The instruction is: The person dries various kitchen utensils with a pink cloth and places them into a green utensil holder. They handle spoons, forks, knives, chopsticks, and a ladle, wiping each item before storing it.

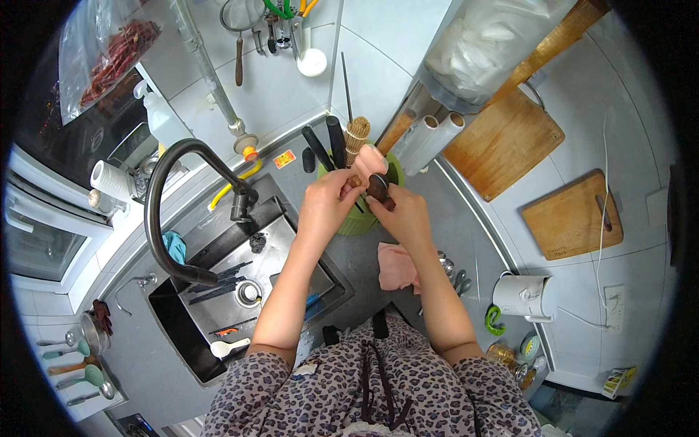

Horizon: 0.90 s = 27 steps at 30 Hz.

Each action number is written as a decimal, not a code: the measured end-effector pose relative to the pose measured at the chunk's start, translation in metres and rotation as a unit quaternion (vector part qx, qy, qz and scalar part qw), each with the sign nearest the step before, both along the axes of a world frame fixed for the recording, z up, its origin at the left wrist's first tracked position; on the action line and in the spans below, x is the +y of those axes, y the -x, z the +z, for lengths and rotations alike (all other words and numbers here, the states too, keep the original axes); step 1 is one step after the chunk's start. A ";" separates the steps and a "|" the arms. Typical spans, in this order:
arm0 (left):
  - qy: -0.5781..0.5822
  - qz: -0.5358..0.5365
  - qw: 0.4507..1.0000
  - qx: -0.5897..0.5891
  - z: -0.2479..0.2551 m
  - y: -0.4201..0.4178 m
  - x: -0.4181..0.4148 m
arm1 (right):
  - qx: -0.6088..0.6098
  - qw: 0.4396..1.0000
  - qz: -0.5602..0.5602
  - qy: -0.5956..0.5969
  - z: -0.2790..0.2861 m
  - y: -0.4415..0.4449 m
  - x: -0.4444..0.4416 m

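Note:
Both hands meet above a green utensil bin (pixel 354 223) on the grey counter. My left hand (pixel 327 199) pinches a small brown piece (pixel 356 181), perhaps the end of a handle; fingers hide the rest. My right hand (pixel 407 210) grips a dark, round-ended object (pixel 378 184) that I cannot identify. Just beyond the fingers a pale pink plastic item (pixel 371 159) rises. Black handles (pixel 336 139), a bamboo whisk brush (pixel 357 134) and clear film rolls (pixel 437 139) stand at the bin's far side. A pink cloth (pixel 396 267) lies below my right wrist.
To the left, a dark sink (pixel 218 322) with a black gooseneck tap (pixel 150 202) holds black chopsticks (pixel 224 281) and a white rice paddle (pixel 229 347). Spoons (pixel 463 283) and a white kettle (pixel 523 295) stand right. Cutting boards (pixel 505 145) hang on the tiled wall.

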<state>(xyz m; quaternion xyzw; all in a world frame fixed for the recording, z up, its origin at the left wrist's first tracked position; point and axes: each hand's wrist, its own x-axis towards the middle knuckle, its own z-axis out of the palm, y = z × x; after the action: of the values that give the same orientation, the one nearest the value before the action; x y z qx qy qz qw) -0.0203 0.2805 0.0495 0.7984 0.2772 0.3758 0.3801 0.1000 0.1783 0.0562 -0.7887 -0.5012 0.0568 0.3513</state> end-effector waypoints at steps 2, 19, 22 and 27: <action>0.006 -0.003 1.000 -0.007 -0.006 -0.002 0.002 | -0.004 1.000 0.002 0.006 -0.001 -0.001 0.001; 0.106 0.120 0.986 -0.037 -0.032 0.045 0.022 | 0.069 0.996 -0.031 0.043 -0.027 -0.043 -0.077; 0.069 0.122 0.990 0.006 -0.053 0.050 0.014 | 0.069 0.993 -0.047 0.078 -0.041 -0.048 -0.108; 0.014 0.150 0.988 -0.020 -0.066 0.019 0.014 | 0.068 0.992 -0.055 0.096 -0.053 -0.037 -0.138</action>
<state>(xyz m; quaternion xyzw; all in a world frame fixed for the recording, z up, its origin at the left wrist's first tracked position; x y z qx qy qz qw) -0.0394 0.2945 -0.0164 0.7346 0.3919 0.4404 0.3359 0.1372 0.0400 0.0029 -0.8395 -0.4240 0.1388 0.3102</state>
